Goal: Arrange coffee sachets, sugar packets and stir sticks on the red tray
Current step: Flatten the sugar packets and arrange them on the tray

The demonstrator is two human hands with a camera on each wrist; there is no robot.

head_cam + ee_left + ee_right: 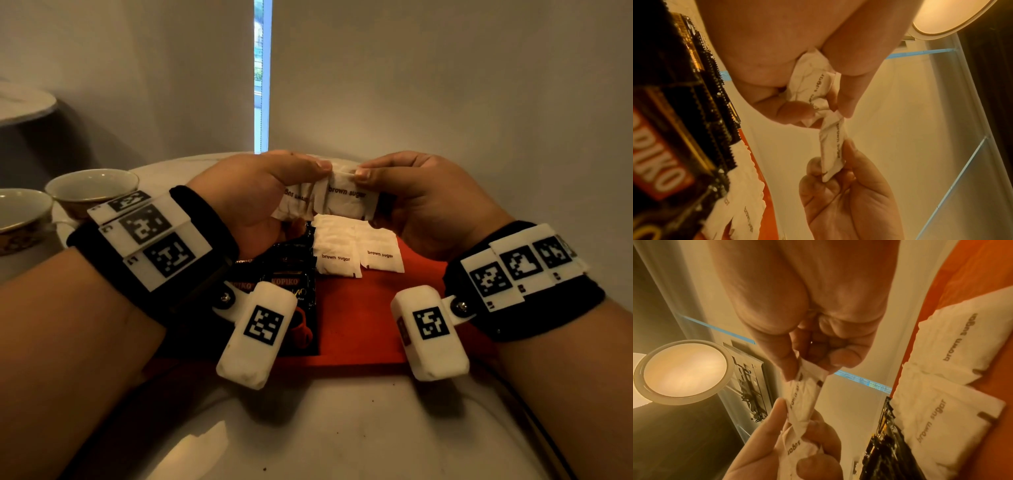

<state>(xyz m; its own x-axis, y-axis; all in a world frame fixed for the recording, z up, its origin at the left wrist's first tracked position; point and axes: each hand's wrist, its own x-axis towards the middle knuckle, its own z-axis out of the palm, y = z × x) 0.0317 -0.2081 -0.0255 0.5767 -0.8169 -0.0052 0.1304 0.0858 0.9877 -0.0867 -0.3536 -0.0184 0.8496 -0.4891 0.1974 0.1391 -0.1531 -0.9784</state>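
Sugar packets in hand above the red tray – arrangement partly done

On the pale worktop (342,428), red tray (359,325) already carrying black coffee sachets (291,291) at left and two sugar packets (356,253) laid side by side at centre; no stir sticks visible – judged still to place. Above the tray's far edge, left hand (253,198) clamped on a crumpled bunch of sugar packets (298,202). Right hand (421,202) pinching one sugar packet (349,198) at its edge, this packet touching the bunch, not yet laid down.
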